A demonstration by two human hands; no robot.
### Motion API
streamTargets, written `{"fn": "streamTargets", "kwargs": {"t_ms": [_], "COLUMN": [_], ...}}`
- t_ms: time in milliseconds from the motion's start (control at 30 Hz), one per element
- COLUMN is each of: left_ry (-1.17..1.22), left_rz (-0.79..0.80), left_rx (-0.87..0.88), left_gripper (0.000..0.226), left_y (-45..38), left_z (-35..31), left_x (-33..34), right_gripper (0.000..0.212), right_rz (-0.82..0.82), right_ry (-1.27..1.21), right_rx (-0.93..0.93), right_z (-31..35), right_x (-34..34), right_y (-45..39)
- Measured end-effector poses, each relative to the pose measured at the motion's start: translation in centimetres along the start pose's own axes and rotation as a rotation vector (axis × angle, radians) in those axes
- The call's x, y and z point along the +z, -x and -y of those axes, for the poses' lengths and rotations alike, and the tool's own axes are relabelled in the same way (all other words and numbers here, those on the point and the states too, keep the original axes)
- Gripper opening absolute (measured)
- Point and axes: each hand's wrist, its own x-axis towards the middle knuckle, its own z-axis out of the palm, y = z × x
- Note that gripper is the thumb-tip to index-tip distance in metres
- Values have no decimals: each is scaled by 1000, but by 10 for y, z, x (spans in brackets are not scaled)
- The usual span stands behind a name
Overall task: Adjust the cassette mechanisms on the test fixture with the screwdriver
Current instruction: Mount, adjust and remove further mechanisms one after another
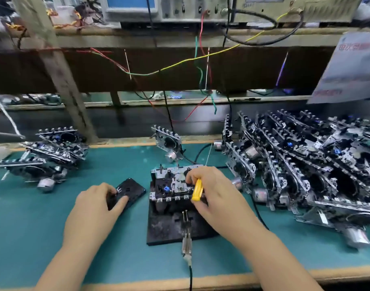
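Note:
A cassette mechanism (173, 184) sits on the black test fixture (169, 225) in the middle of the green mat. My right hand (215, 192) grips a yellow-handled screwdriver (197, 190) over the mechanism's right side; the tip is hidden by my fingers. My left hand (96, 204) holds a black cassette (128, 191) lying on the mat just left of the fixture, thumb on its near edge and fingers curled over its left end.
A large pile of cassette mechanisms (305, 164) fills the right of the mat, a smaller stack (52, 152) lies at the left, and one (168, 141) stands upright behind the fixture. A metal probe clip (186, 238) with a cable leads off the fixture's front. Coloured wires hang from instruments above.

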Motion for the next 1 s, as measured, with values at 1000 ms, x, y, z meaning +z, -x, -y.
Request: {"fn": "streamTargets", "kwargs": {"t_ms": [1000], "left_ry": [1157], "left_rz": [754], "left_rx": [-184], "left_gripper": [67], "left_y": [-97], "left_z": [-224], "left_x": [37], "right_gripper": [34], "right_rz": [-113], "right_ry": [132], "right_rx": [572], "right_z": [-68], "right_x": [-17], "right_y": [-135]}}
